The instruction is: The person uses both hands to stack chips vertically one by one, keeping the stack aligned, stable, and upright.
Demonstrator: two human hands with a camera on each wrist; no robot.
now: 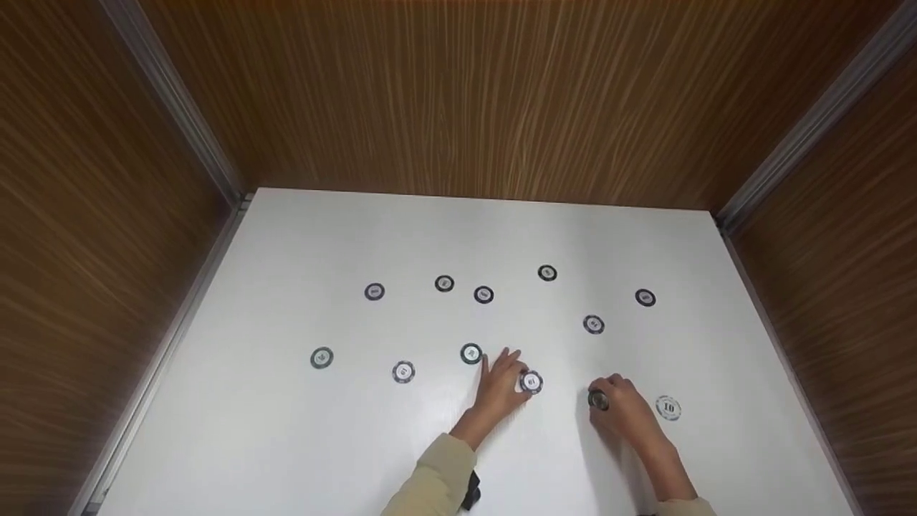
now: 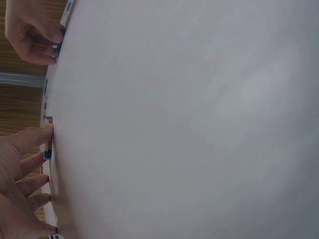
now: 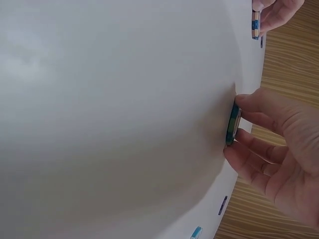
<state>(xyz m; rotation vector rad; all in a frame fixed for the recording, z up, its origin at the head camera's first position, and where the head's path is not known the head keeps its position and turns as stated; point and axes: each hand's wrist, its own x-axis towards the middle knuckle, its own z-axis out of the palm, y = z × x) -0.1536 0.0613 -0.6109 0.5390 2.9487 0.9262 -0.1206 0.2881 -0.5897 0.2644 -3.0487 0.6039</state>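
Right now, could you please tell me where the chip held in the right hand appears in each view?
Head: chip at lower right, in the right hand.
Left wrist: chip near the upper left corner.
Right wrist: chip right of centre, about mid-height.
Shared landmark: the left hand, visible in all three.

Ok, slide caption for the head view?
Left hand and right hand grip chips; other chips lie across a white table.

The table [image 1: 286, 444] is white, the twelve-o'clock wall [image 1: 444, 100] brown with vertical streaks. The chip [image 1: 531, 382] in the left hand [image 1: 496, 387] has a white centre and dark rim; the outermost nine-o'clock chip [image 1: 322, 357] is green and white, the four-o'clock chip [image 1: 668, 408] white with a black "10".
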